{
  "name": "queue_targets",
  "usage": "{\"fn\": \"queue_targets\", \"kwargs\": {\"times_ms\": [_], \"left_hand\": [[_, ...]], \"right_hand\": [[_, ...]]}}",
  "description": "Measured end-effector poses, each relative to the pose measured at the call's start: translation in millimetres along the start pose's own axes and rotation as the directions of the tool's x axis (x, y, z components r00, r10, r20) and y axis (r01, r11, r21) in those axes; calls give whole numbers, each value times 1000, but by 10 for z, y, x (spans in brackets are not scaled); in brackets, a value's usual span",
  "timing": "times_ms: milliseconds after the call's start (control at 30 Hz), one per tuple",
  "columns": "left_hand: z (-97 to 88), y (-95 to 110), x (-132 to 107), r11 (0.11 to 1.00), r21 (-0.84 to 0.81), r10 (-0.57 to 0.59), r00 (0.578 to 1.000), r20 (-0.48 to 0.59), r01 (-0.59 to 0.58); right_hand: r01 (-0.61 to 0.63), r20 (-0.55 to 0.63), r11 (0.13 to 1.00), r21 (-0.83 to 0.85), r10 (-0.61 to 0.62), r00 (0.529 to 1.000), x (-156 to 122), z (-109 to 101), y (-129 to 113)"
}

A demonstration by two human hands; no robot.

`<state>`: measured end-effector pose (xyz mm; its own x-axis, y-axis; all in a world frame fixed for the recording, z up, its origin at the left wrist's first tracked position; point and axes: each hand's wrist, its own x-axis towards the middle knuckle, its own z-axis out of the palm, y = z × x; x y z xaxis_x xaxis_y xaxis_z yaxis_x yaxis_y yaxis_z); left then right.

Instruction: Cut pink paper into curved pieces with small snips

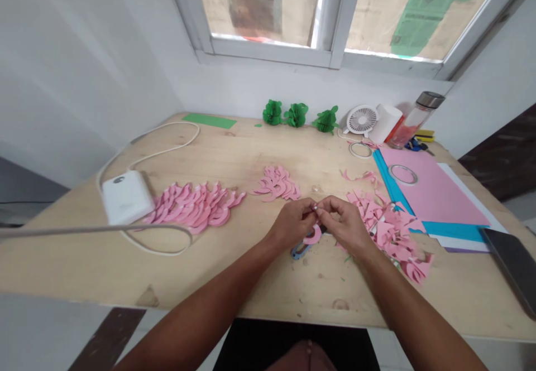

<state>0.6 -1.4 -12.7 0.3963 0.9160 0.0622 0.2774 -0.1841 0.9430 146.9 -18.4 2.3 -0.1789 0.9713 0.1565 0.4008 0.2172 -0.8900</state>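
My left hand [293, 221] and my right hand [345, 221] meet over the middle of the table, fingertips pinched together. Between them is a curved pink paper cutout [312, 236], its loop hanging below the fingers; a small pale bit shows at the fingertips. Under the cutout lies a blue-grey tool handle [298, 251], mostly hidden, so its kind is unclear. Just beyond my left hand sits a small heap of pink curved cutouts [277, 183]. Further left, more pink cutouts [196, 206] lie in overlapping rows. Pink paper scraps [391, 229] spread beside my right hand.
A white power bank [128, 197] with a cable stands left. Several green paper figures [296, 115], a small fan [362, 120] and a bottle [412, 123] line the back. Stacked coloured sheets [448, 198], a tape roll [402, 174] and a dark phone [511, 268] are right.
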Motion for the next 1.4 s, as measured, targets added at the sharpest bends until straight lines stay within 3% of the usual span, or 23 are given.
{"fn": "queue_targets", "kwargs": {"times_ms": [1400], "left_hand": [[13, -34, -1, 998, 54, 30, 1000, -4, -29]], "right_hand": [[17, -2, 1000, -25, -17, 1000, 1, -5, 3]]}}
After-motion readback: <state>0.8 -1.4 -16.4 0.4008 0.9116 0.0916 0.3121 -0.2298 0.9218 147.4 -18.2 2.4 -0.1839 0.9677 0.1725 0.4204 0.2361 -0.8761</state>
